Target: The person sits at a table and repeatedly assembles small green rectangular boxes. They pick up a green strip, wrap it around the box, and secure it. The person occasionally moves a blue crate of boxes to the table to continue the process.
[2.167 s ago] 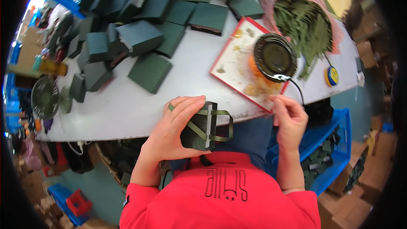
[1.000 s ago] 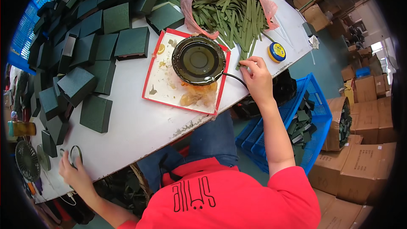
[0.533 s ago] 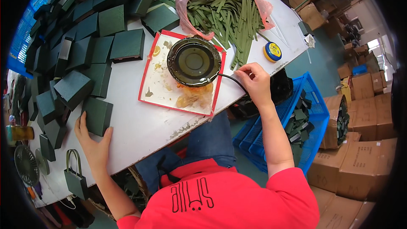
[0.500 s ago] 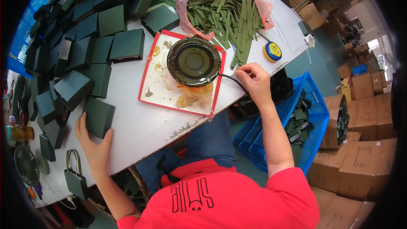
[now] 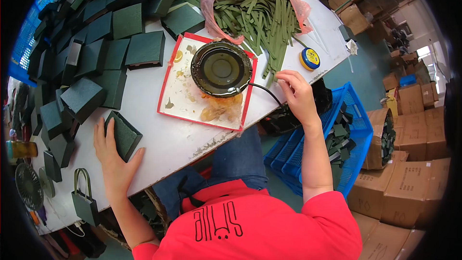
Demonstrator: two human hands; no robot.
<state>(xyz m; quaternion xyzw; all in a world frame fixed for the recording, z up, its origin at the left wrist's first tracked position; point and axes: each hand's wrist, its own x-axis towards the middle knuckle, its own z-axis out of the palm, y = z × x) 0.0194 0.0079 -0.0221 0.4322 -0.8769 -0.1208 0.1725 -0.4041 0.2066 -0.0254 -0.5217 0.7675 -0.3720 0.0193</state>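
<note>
While cartons (image 5: 409, 188) flank the white table (image 5: 168, 147), left grip (image 5: 115, 166) widely clasps a box (image 5: 125, 137); right grip (image 5: 302, 98) unclear.

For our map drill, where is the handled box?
Head view, lower left: the handled box sits at the table edge, between the fan and the left forearm.

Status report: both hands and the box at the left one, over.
Left hand against green box; box looks tipped, grip unclear. Right hand at green strips; pinch unclear. Dark pot between hands.

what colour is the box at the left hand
The box at the left hand is dark green; it shows best in the head view.
</note>
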